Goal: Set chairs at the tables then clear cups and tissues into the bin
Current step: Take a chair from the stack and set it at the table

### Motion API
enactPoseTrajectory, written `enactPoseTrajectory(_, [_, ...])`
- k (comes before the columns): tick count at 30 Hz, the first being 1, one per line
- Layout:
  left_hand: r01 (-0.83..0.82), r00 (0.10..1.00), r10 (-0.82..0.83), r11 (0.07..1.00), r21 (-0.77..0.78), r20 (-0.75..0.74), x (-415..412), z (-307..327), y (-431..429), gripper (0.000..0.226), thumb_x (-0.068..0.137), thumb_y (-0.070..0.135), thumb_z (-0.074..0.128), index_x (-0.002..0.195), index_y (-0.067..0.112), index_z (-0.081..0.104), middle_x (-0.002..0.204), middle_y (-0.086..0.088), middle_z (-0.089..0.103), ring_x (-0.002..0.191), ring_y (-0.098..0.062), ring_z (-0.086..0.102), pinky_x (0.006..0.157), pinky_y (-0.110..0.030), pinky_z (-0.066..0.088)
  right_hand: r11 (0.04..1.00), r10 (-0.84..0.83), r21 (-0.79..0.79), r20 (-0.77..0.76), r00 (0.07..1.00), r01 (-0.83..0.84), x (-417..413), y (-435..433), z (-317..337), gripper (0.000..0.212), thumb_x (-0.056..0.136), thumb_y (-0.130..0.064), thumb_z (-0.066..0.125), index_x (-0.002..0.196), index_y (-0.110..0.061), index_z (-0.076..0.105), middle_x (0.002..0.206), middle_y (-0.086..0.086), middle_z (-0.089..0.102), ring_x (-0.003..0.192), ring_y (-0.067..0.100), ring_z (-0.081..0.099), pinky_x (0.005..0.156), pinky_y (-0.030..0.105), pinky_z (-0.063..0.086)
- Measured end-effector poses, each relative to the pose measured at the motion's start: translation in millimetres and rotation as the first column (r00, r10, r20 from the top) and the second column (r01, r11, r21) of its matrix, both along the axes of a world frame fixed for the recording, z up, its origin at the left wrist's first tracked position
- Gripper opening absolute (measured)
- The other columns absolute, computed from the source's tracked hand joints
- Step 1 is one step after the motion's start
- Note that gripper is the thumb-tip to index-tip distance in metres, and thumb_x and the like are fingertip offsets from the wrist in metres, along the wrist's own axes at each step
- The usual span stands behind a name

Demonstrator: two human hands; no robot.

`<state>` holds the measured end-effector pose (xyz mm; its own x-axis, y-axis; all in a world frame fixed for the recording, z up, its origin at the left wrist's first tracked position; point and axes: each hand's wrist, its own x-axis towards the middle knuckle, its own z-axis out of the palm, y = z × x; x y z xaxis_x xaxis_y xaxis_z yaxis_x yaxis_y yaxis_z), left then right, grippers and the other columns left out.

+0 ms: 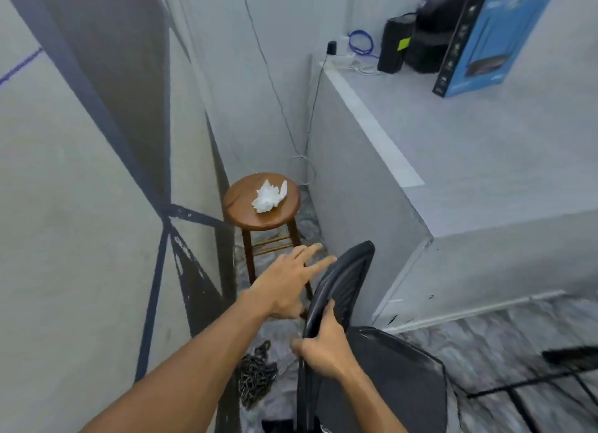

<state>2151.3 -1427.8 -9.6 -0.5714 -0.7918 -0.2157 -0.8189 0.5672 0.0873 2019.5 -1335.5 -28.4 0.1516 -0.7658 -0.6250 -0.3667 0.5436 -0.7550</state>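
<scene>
A black mesh chair [382,368] stands below me, its curved backrest [348,277] pointing toward the corner. My right hand [323,345] grips the left edge of that backrest, fingers curled round the frame. My left hand [288,280] reaches forward with straight, spread fingers, its fingertips at the backrest's upper edge; I cannot tell if they touch it. A crumpled white tissue [269,196] lies on the round seat of a brown wooden stool [246,206] in the corner beyond my hands.
A grey counter [453,161] fills the right side, carrying a blue box [495,41], black devices [417,41] and cables. A painted wall [81,174] closes the left. A chain [255,377] lies on the floor near the chair; black metal bars [534,387] sit lower right.
</scene>
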Motion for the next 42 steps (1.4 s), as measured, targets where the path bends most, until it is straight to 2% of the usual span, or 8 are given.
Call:
enactPoseTrajectory(4, [0.342, 0.938, -0.345, 0.935, -0.092, -0.026, -84, 8, 1, 0.092, 0.064, 0.037, 0.073, 0.148, 0.035, 0.034, 0.165, -0.005, 0.005, 0.15, -0.026, 0.008, 0.12, -0.047, 0.019, 0.98, -0.159, -0.121, -0.002, 0.987, 0.157, -75, 21, 34, 0.084, 0.053, -0.01, 0.067, 0.131, -0.028, 0.042, 0.078, 0.002, 0.063, 0.065, 0.018, 0.06, 0.058, 0.04, 0.052])
enactPoseTrajectory(9, [0.478, 0.848, -0.514, 0.848, -0.23, -0.133, -153, 10, 15, 0.051, 0.068, 0.058, 0.061, 0.112, 0.032, 0.059, 0.15, -0.001, 0.043, 0.146, -0.027, 0.026, 0.118, -0.044, 0.024, 0.974, -0.167, -0.162, -0.026, 0.986, 0.161, -141, 63, 63, 0.076, 0.062, 0.007, 0.056, 0.127, -0.031, 0.046, 0.08, 0.005, 0.061, 0.053, 0.008, 0.053, 0.047, 0.027, 0.041])
enactPoseTrajectory(12, [0.448, 0.83, -0.51, 0.851, -0.274, -0.228, -180, 7, 38, 0.052, 0.066, 0.069, 0.057, 0.1, 0.029, 0.062, 0.129, 0.004, 0.057, 0.135, -0.026, 0.039, 0.11, -0.042, 0.033, 0.93, -0.293, -0.254, -0.078, 0.953, 0.266, -163, 91, 55, 0.065, 0.076, 0.002, 0.049, 0.129, -0.035, 0.048, 0.08, 0.007, 0.059, 0.049, 0.01, 0.05, 0.046, 0.022, 0.033])
enactPoseTrajectory(15, [0.425, 0.832, -0.509, 0.84, -0.336, -0.221, -209, 7, 68, 0.069, 0.059, 0.085, 0.054, 0.095, 0.026, 0.061, 0.111, 0.007, 0.057, 0.118, -0.023, 0.044, 0.103, -0.042, 0.036, 0.887, -0.381, -0.36, -0.218, 0.899, 0.289, -185, 124, 49, 0.045, 0.072, -0.009, 0.051, 0.107, -0.035, 0.058, 0.083, 0.004, 0.066, 0.073, 0.032, 0.062, 0.055, 0.033, 0.041])
enactPoseTrajectory(21, [0.314, 0.875, -0.414, 0.88, -0.357, -0.251, -268, 11, 120, 0.076, 0.057, 0.09, 0.048, 0.092, 0.023, 0.057, 0.103, 0.005, 0.056, 0.108, -0.025, 0.044, 0.101, -0.048, 0.033, 0.879, -0.456, -0.468, -0.776, 0.435, 0.086, -202, 188, 43, 0.076, 0.072, -0.025, 0.069, 0.141, -0.027, 0.037, 0.117, -0.003, 0.057, 0.104, 0.025, 0.06, 0.079, 0.04, 0.05])
enactPoseTrajectory(25, [0.295, 0.882, -0.386, 0.899, -0.325, -0.268, -296, 9, 143, 0.084, 0.058, 0.097, 0.043, 0.096, 0.023, 0.056, 0.105, 0.005, 0.055, 0.112, -0.025, 0.042, 0.105, -0.049, 0.033, 0.847, -0.524, -0.525, -0.8, 0.292, 0.081, -245, 200, 32, 0.038, 0.063, -0.022, 0.079, 0.084, -0.023, 0.047, 0.073, -0.005, 0.06, 0.06, 0.022, 0.06, 0.047, 0.029, 0.031])
enactPoseTrajectory(33, [0.512, 0.78, -0.548, 0.836, -0.194, -0.302, -318, 4, 122, 0.069, 0.059, 0.079, 0.068, 0.103, 0.032, 0.045, 0.098, 0.012, 0.052, 0.096, -0.013, 0.046, 0.099, -0.033, 0.036, 0.833, -0.54, -0.547, -0.771, 0.338, 0.084, -311, 205, 41, 0.033, 0.078, -0.052, 0.072, 0.085, -0.025, 0.055, 0.081, -0.006, 0.065, 0.08, 0.02, 0.063, 0.064, 0.032, 0.04])
enactPoseTrajectory(42, [0.634, 0.696, -0.625, 0.766, -0.105, -0.354, -388, 1, 81, 0.049, 0.076, 0.061, 0.074, 0.093, 0.02, 0.052, 0.076, 0.009, 0.059, 0.068, -0.015, 0.053, 0.06, -0.031, 0.043, 0.836, -0.543, -0.541, -0.791, 0.281, 0.092, -397, 193, 49, 0.042, 0.066, -0.065, 0.077, 0.088, -0.032, 0.064, 0.081, -0.013, 0.062, 0.088, 0.013, 0.058, 0.072, 0.031, 0.042])
